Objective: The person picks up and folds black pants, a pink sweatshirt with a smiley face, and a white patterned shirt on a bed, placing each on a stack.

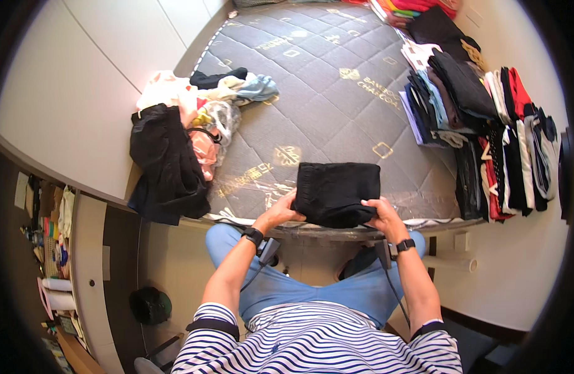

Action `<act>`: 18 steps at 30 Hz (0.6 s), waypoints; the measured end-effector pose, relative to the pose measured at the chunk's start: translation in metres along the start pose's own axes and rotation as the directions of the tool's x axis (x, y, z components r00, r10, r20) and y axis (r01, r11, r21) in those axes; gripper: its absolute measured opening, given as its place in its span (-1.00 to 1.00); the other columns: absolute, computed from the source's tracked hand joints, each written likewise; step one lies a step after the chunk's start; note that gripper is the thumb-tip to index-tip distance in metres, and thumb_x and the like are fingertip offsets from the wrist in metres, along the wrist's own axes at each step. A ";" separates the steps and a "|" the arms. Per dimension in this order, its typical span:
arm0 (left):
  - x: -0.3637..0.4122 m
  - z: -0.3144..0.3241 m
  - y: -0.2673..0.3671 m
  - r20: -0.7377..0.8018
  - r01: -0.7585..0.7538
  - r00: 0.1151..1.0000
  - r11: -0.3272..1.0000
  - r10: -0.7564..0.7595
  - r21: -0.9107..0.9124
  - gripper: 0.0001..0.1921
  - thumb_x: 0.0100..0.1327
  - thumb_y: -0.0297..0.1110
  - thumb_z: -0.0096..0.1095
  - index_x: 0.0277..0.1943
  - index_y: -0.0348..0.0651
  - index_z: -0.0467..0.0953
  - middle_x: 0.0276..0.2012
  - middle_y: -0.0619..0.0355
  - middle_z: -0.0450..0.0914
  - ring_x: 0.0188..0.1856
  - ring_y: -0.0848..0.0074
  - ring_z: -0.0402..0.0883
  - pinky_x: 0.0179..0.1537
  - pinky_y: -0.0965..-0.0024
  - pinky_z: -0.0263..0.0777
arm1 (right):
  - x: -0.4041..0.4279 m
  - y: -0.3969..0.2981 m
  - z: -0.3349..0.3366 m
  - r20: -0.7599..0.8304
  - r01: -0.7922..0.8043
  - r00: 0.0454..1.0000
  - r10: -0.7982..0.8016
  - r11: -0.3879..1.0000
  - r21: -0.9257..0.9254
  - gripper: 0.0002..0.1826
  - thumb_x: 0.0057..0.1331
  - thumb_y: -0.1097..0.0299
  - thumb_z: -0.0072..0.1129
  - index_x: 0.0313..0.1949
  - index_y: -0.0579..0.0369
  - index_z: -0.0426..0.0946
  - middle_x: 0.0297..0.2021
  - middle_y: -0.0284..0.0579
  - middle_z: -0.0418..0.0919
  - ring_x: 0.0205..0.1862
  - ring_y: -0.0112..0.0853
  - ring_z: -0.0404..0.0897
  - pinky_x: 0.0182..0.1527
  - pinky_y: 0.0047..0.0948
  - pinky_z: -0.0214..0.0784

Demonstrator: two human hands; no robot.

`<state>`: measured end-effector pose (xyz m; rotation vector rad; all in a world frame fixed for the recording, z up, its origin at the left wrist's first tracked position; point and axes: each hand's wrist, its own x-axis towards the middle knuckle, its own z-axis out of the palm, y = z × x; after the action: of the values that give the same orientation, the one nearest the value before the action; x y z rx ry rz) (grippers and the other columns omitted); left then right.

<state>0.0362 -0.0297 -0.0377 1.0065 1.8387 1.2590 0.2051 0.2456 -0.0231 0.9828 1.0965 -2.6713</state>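
Note:
A black folded garment (338, 192) with a gathered, elastic-looking band on its left side lies at the near edge of the quilted grey mattress (324, 112). My left hand (283, 210) grips its lower left corner, the thumb on the near side. At the lower right corner my right hand (384, 216) holds it, thumb on top and the other fingers partly hidden beneath. The fold forms a rough rectangle, its near right part bulging a little. Both wrists wear black straps with small devices and cables.
Left on the mattress is a loose heap of clothes (170, 93), with black trousers (163, 159) hanging towards the edge. Folded clothes (459, 89) stand in stacks and rows along the right wall. A dark bin (149, 305) stands on the floor at left, near open shelves (53, 252).

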 end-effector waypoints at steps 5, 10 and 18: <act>-0.008 -0.025 0.004 -0.223 0.250 0.966 0.669 -0.128 0.700 0.03 -0.32 -0.30 0.54 0.33 0.02 0.16 0.39 0.06 0.05 0.41 0.12 -0.01 0.26 -0.16 0.04 | -0.055 -0.074 0.055 0.150 0.269 0.952 -0.268 0.963 0.014 -0.66 0.07 0.62 0.12 -0.10 0.29 0.45 -0.20 -0.06 0.57 -0.17 -0.30 0.60 -0.07 -0.34 0.48; -0.025 -0.022 -0.012 -0.266 0.394 0.916 0.552 -0.301 0.735 0.18 -0.39 -0.20 0.62 0.39 0.16 0.02 0.45 0.17 -0.15 0.46 0.15 -0.19 0.16 -0.48 -0.07 | -0.062 -0.168 0.090 0.178 0.541 0.831 -0.528 0.840 -0.033 -0.57 0.08 0.62 0.11 -0.01 0.20 0.35 -0.23 -0.13 0.52 -0.21 -0.37 0.57 -0.08 -0.34 0.47; -0.018 -0.017 0.000 -0.269 0.424 0.901 0.556 -0.342 0.715 0.17 -0.37 -0.20 0.62 0.38 0.17 0.03 0.45 0.20 -0.17 0.46 0.15 -0.23 0.21 -0.47 -0.18 | -0.112 -0.400 0.066 0.123 0.898 0.436 -0.891 0.440 0.006 -0.82 0.17 0.46 0.20 -0.25 0.26 0.52 -0.28 -0.05 0.60 -0.28 -0.29 0.62 -0.11 -0.24 0.51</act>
<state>0.0300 -0.0527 -0.0304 0.8509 2.5753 0.2104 0.1343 0.4803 0.3187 0.1478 2.1417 -3.3183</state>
